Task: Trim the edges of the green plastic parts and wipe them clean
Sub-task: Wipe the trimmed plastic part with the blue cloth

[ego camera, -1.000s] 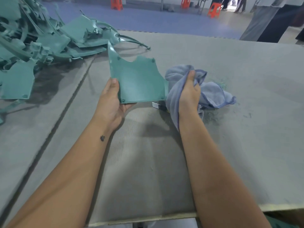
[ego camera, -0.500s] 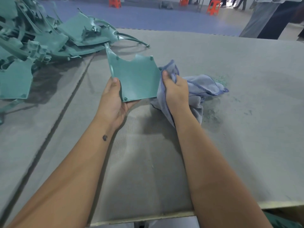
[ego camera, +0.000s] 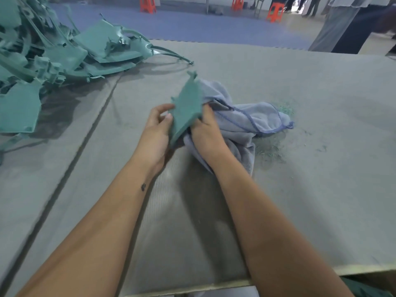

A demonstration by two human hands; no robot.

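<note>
A flat green plastic part (ego camera: 186, 105) stands nearly edge-on to me above the grey table (ego camera: 300, 189). My left hand (ego camera: 157, 129) holds its left face, thumb and fingers curled round the near edge. My right hand (ego camera: 205, 131) grips a light blue cloth (ego camera: 252, 121) and presses it against the part's right side. Most of the cloth trails to the right onto the table. The far side of the part is hidden.
A heap of green plastic parts (ego camera: 53, 54) fills the table's far left. Green shavings (ego camera: 270, 148) lie scattered beside the cloth. Orange stools (ego camera: 147, 5) and standing people (ego camera: 347, 24) are beyond the table's far edge. The near table edge (ego camera: 192, 290) is by my elbows.
The part has turned from facing me to nearly edge-on. My right hand with the cloth has moved left, against the part and close to my left hand.
</note>
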